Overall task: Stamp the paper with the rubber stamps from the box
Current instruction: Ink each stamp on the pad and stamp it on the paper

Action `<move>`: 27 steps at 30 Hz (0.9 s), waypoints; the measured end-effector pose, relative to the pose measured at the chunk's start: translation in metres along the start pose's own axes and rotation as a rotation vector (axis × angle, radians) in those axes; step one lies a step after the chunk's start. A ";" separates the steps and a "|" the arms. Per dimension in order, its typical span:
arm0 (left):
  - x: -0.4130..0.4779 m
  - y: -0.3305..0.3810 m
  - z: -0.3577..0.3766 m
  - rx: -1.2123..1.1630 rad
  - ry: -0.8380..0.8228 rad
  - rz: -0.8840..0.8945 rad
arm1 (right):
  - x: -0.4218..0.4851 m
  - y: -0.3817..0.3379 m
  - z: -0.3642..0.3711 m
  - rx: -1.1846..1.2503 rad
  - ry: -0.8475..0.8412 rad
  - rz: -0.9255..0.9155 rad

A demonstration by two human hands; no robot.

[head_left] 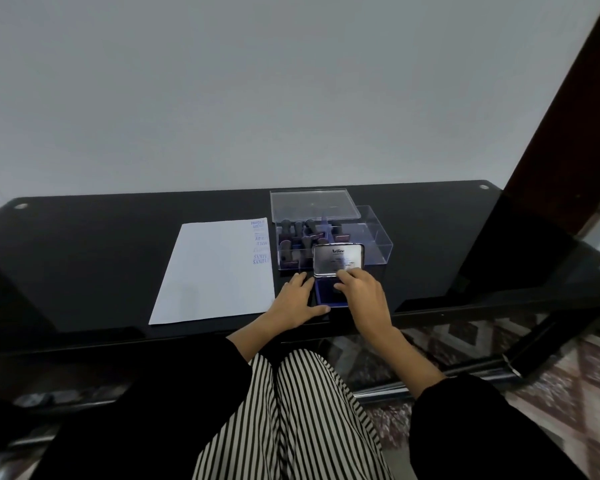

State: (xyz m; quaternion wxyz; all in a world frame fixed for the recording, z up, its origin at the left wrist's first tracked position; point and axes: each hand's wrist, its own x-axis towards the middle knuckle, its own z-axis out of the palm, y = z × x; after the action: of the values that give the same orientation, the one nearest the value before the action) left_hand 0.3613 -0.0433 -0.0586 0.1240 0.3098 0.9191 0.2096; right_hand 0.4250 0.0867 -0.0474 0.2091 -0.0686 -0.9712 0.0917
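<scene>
A white sheet of paper (212, 271) lies on the black table (101, 258), with several blue stamp marks along its right edge. To its right stands a clear plastic box (378, 244) holding several dark-handled rubber stamps (291, 237). In front of the box sits a blue ink pad (323, 294) with its metal lid (336, 258) tilted up. My left hand (297, 297) rests on the table against the pad's left side, thumb along its front. My right hand (362, 294) has its fingertips on the lid's lower edge.
The box's clear lid (312, 204) lies behind it, propped on the back of the box. The table's front edge runs just below my hands. A dark wooden post (561, 133) rises at the right. A patterned floor (586, 393) shows below.
</scene>
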 end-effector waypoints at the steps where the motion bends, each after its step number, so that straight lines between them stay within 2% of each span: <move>1: 0.000 0.000 0.000 -0.001 -0.005 -0.002 | -0.001 0.000 0.000 0.001 0.006 0.000; 12: 0.000 0.002 -0.003 0.016 -0.042 -0.021 | 0.037 -0.005 -0.009 0.004 -0.181 0.031; 14: -0.001 0.002 -0.003 0.011 -0.035 -0.018 | 0.031 -0.003 -0.006 0.011 -0.137 0.019; 19: 0.000 0.001 -0.001 -0.001 -0.019 -0.015 | -0.003 0.003 0.005 0.034 0.118 -0.044; 27: 0.001 0.004 -0.004 -0.008 -0.029 -0.026 | 0.000 0.001 0.007 0.035 0.125 -0.031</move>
State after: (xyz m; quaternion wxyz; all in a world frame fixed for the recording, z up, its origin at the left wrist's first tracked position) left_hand 0.3611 -0.0411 -0.0536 0.1413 0.3006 0.9202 0.2069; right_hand 0.4218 0.0868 -0.0540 0.2719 -0.0553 -0.9554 0.1010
